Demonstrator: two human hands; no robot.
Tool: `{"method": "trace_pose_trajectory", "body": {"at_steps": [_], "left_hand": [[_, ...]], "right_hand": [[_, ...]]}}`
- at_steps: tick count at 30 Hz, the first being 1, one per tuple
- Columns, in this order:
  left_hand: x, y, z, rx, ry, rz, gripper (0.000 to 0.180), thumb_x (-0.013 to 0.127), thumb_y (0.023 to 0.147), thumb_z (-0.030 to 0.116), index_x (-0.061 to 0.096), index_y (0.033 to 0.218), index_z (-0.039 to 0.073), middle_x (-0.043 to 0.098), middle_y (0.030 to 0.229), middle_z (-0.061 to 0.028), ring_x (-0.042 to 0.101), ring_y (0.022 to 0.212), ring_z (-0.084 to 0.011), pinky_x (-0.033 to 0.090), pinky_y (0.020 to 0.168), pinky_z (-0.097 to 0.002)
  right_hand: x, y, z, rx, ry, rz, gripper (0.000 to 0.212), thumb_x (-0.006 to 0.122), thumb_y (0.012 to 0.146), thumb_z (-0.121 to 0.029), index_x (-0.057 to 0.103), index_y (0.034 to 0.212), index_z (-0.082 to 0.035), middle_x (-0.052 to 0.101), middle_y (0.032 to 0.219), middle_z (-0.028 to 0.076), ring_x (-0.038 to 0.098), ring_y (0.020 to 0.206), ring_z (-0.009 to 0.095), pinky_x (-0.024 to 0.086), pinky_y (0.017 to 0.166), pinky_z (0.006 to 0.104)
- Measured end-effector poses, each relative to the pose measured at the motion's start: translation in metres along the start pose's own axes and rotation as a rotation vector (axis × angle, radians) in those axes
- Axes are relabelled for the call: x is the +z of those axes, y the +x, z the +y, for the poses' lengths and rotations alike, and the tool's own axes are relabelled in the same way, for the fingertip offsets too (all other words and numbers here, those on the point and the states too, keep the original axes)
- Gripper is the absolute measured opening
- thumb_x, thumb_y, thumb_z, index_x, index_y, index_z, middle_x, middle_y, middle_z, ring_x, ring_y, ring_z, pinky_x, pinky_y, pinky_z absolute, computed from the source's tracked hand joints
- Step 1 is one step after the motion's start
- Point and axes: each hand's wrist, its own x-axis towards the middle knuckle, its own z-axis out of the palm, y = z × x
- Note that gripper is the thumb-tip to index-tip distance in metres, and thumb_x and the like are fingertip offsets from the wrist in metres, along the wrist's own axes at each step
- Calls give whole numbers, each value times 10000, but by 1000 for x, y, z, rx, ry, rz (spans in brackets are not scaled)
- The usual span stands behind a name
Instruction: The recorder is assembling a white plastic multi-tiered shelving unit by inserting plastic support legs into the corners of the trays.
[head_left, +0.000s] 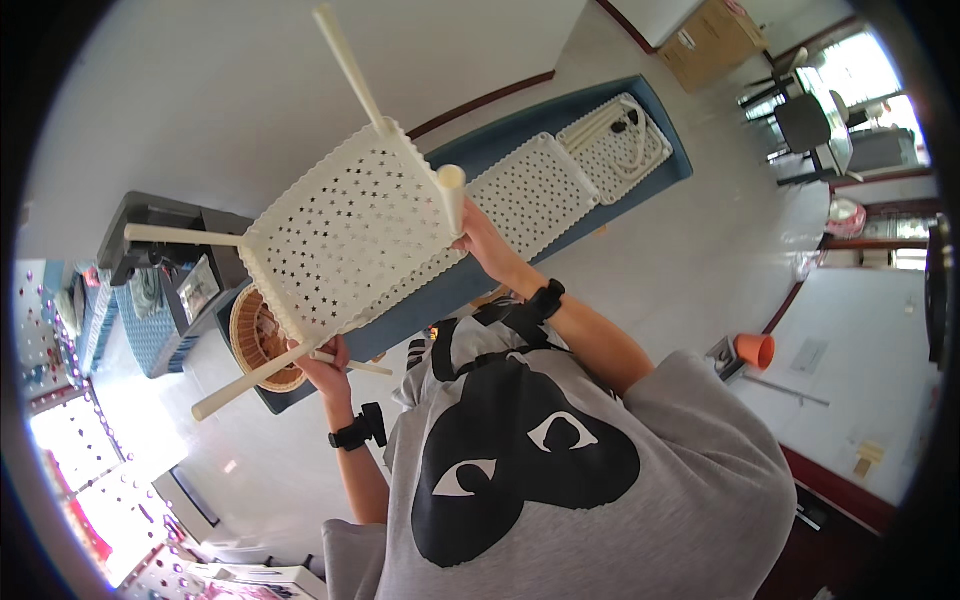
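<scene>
Shelf of rectangular cream plastic (350,215), pierced with star-shaped holes, is held above a long blue-grey table (412,311), 4 round cream legs (200,236) at its corners. The right hand (485,243) grips 1 corner beside a leg; the left hand (325,372) is closed at another, a slim cream tube (368,368) projecting there. 2 perforated cream panels (530,195) lie on the table, near a round wicker basket (238,325).

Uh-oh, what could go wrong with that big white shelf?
The white shelf is held by the left hand and right hand, so it might tip if one slips. One leg crosses in front of the basket in this view, so it could bump it if the shelf swings down. A thin stick pokes out by the left hand; if it's loose, it might drop.
</scene>
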Motion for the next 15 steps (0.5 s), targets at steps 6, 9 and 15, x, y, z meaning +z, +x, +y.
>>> {"method": "trace_pose_trajectory", "body": {"at_steps": [6,9,15], "left_hand": [[-8,3,-15,44,70,-24,613,253,935,656,487,962,90,411,613,10,295,397,-91,191,364,-241],[-16,6,-18,59,15,-42,582,267,954,619,495,915,85,409,582,11,287,389,-87,188,367,-245],[-18,-3,-1,-20,261,-4,565,286,986,550,530,1060,45,420,591,12,325,416,-63,219,378,-221]], "right_hand": [[1,-3,5,14,-105,219,434,330,1001,-393,445,1297,-97,542,1117,7,506,913,56,448,736,225],[-1,0,5,18,-113,182,433,328,1001,-385,447,1289,-86,551,1069,-4,509,885,60,450,737,231],[-29,9,9,-4,-200,-72,518,376,1016,-387,330,1413,-57,527,1006,9,510,857,101,442,794,281]]}}
